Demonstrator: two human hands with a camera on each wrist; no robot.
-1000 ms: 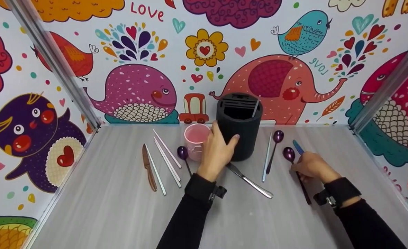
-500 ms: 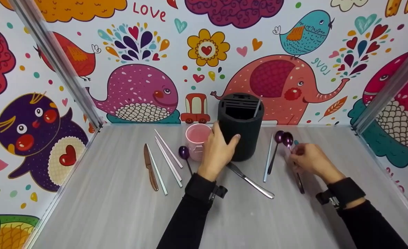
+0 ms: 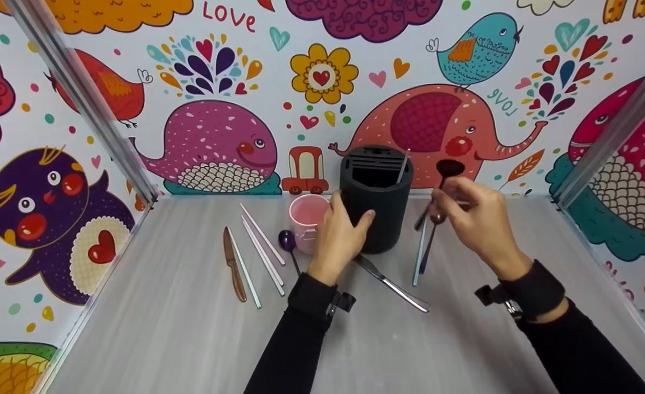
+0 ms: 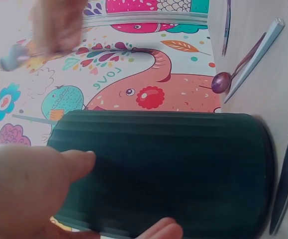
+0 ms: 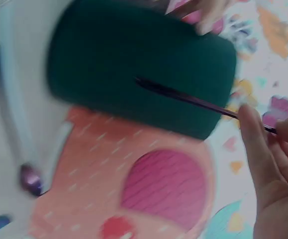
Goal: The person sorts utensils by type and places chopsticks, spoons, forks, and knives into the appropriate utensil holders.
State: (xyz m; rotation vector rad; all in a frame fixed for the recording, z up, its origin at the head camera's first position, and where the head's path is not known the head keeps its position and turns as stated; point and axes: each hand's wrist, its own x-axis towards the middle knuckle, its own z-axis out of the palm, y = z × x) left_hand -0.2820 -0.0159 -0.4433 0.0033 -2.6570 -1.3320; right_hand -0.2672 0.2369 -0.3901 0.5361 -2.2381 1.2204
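Observation:
My left hand (image 3: 340, 235) grips the left side of a black cylindrical utensil holder (image 3: 388, 219), which stands upright with slots in its top. A thin pale stick (image 3: 404, 167) pokes out of the holder's large opening. My right hand (image 3: 481, 219) pinches a purple spoon (image 3: 450, 167) by its handle, bowl up, in the air just right of the holder. In the right wrist view the spoon handle (image 5: 183, 97) slants across the front of the holder (image 5: 134, 64). Below the right hand, another purple spoon (image 3: 429, 246) lies beside a pale blue chopstick (image 3: 419, 260).
A pink cup (image 3: 307, 213) stands left of the holder, partly behind my left hand. A silver table knife (image 3: 393, 286) lies in front. Further left are a purple spoon (image 3: 287, 239), several pale chopsticks (image 3: 262, 257) and a brown knife (image 3: 234, 268). A patterned wall rises behind.
My right hand has picked up the rightmost purple spoon from the table and carried it up and left toward the holder. My left hand has stayed on the holder.

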